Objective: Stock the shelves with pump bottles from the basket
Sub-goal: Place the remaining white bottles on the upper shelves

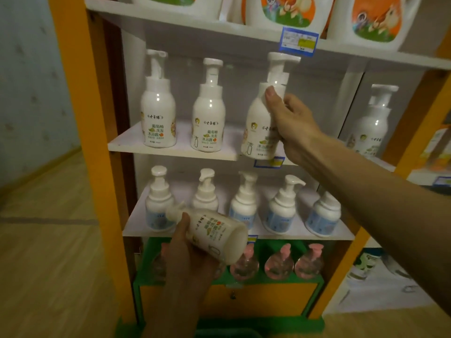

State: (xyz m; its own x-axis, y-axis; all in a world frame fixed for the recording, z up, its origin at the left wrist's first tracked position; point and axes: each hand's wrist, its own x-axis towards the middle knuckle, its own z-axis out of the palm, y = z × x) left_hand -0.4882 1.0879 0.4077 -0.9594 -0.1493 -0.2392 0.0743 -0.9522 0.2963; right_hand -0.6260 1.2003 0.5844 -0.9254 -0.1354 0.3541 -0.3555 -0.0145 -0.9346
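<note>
Pump bottles (209, 118) showing glossy white plastic, light glinting on shoulders. Shelf (170, 148) looking smooth, matt white. Pink bottles (278, 264) appearing clear and shiny. Floor (48, 264) showing pale wood grain. Price tag (299, 41) looking like paper.

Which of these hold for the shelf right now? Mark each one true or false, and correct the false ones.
1. The right hand holds a white pump bottle at the middle shelf. True.
2. The left hand is empty. False: it holds a second white bottle, tipped on its side.
3. Two bottles with matching labels already stand on the middle shelf, left of the held one. True.
4. The bottom shelf holds blue-labelled bottles. False: pink-pump clear bottles stand there; the blue-labelled ones are one shelf up.
5. The top shelf holds small pump bottles. False: large jugs with orange labels.
</note>
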